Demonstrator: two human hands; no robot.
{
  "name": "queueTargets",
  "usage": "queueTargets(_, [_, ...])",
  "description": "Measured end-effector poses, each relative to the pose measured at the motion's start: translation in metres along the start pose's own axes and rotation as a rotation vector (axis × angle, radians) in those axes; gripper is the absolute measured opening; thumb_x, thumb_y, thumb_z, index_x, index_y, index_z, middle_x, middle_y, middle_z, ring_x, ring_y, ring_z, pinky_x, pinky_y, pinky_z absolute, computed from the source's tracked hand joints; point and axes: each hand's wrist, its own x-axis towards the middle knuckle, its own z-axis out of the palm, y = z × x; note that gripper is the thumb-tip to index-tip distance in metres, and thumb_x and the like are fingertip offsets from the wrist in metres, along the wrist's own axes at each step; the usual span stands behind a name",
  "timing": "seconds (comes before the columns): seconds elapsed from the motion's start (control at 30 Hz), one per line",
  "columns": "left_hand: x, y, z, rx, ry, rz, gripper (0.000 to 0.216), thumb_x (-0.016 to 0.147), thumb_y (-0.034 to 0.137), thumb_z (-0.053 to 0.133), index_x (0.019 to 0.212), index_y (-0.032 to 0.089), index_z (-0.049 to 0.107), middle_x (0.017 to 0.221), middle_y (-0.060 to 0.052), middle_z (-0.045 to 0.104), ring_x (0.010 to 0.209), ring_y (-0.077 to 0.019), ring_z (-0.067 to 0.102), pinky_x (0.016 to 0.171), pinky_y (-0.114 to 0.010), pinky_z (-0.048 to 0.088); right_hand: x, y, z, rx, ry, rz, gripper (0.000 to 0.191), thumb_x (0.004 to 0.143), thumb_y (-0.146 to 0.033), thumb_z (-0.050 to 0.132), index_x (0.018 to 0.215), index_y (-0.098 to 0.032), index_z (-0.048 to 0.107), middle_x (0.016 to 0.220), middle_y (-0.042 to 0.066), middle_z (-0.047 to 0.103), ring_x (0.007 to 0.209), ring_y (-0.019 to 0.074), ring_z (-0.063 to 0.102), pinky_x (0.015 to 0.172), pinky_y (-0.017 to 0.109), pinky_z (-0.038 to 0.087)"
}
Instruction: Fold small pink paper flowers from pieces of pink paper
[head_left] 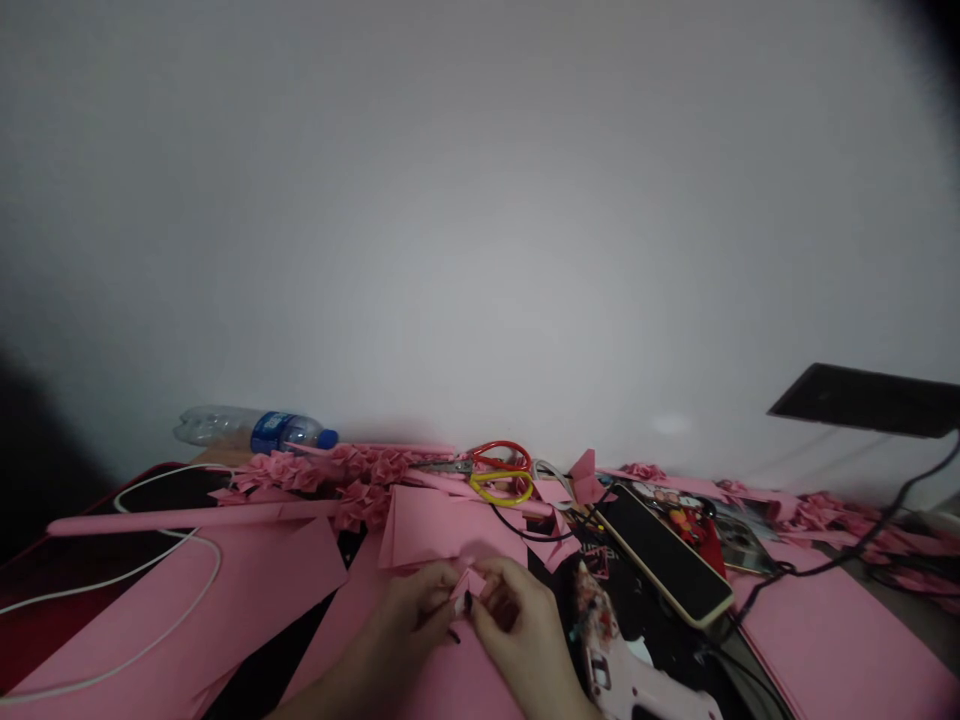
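Both hands meet low in the middle of the head view, pinching a small folded piece of pink paper [470, 583]. My left hand [417, 606] grips its left side, with thumb and fingers closed. On the right side, my right hand [520, 612] has its fingertips pressed on the same piece. The fingers hide part of the folds. Beneath them lies a large pink sheet [480, 672]. Just beyond the fingertips is a stack of smaller pink paper [457, 522]. A pink glue gun [626, 672] lies right of my right hand.
Scissors [501, 474] with red and yellow handles lie behind, beside folded pink paper flowers [367, 490]. A phone [666, 552] is at right, near a black cable [840, 560]. A plastic bottle [255, 429] lies against the wall. Left are a white cable [161, 640] and a rolled pink tube [187, 518].
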Motion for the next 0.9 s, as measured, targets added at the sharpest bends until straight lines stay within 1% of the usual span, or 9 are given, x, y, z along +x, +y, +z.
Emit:
queueTargets(0.17, [0.001,0.0,0.001,0.035,0.006,-0.001,0.035,0.083,0.056,0.064,0.085,0.021,0.064,0.08,-0.003,0.067,0.079,-0.0204,0.064,0.071,-0.028,0.05,-0.001,0.002,0.0,-0.022,-0.008,-0.021,0.027,0.069,-0.006,0.061,0.091,-0.015,0.074,0.066,0.003,0.067,0.056,0.0167,0.063,0.052,0.023,0.047])
queueTargets(0.27, [0.002,-0.002,0.0,0.018,0.02,-0.003,0.037,0.083,0.058,0.063,0.083,0.021,0.063,0.078,-0.002,0.066,0.077,-0.0188,0.063,0.071,-0.028,0.05,-0.001,0.002,0.0,-0.009,-0.018,-0.028,0.029,0.07,-0.006,0.061,0.095,-0.014,0.073,0.07,0.004,0.069,0.058,0.0172,0.064,0.055,0.023,0.049])
queueTargets(0.4, [0.004,-0.007,-0.002,-0.01,0.043,-0.004,0.038,0.08,0.057,0.067,0.084,0.02,0.063,0.075,0.0,0.064,0.072,-0.0167,0.06,0.069,-0.026,0.049,-0.001,0.002,-0.001,0.015,-0.016,-0.02,0.03,0.071,-0.008,0.06,0.097,-0.013,0.074,0.071,0.004,0.07,0.062,0.0177,0.065,0.058,0.024,0.05])
queueTargets(0.47, [0.004,-0.008,-0.002,-0.015,0.069,-0.019,0.037,0.08,0.056,0.067,0.085,0.02,0.064,0.078,0.0,0.064,0.075,-0.0167,0.06,0.07,-0.026,0.049,-0.001,0.004,-0.001,0.032,-0.009,0.0,0.03,0.073,-0.009,0.06,0.099,-0.013,0.075,0.073,0.005,0.07,0.063,0.0184,0.065,0.059,0.024,0.051])
queueTargets(0.57, [0.004,-0.005,-0.002,-0.035,0.084,-0.041,0.038,0.078,0.056,0.069,0.086,0.02,0.063,0.078,0.0,0.064,0.076,-0.0169,0.06,0.07,-0.026,0.05,-0.002,0.01,-0.001,0.091,-0.021,0.033,0.032,0.076,-0.01,0.06,0.104,-0.015,0.075,0.079,0.006,0.072,0.068,0.0192,0.066,0.063,0.025,0.052])
queueTargets(0.67, [0.002,0.002,-0.001,-0.059,0.065,-0.038,0.041,0.076,0.058,0.071,0.087,0.02,0.063,0.076,0.0,0.062,0.075,-0.0166,0.06,0.071,-0.027,0.05,-0.003,0.015,-0.002,0.14,-0.032,0.046,0.032,0.08,-0.011,0.058,0.108,-0.016,0.075,0.085,0.007,0.073,0.071,0.0197,0.067,0.066,0.026,0.053])
queueTargets(0.77, [0.001,0.005,0.0,-0.062,0.046,-0.044,0.044,0.074,0.061,0.072,0.083,0.019,0.062,0.079,-0.001,0.063,0.077,-0.0167,0.06,0.073,-0.028,0.051,-0.002,0.016,-0.004,0.123,-0.021,0.042,0.031,0.081,-0.011,0.056,0.104,-0.018,0.076,0.083,0.007,0.072,0.074,0.0205,0.068,0.066,0.026,0.053])
queueTargets(0.9, [0.002,0.001,-0.001,-0.125,0.047,-0.057,0.05,0.068,0.065,0.076,0.08,0.019,0.061,0.079,-0.001,0.063,0.078,-0.017,0.061,0.075,-0.028,0.051,0.001,0.015,-0.009,0.082,0.012,-0.025,0.033,0.08,-0.007,0.054,0.099,-0.02,0.077,0.091,0.008,0.072,0.079,0.0203,0.068,0.066,0.024,0.052])
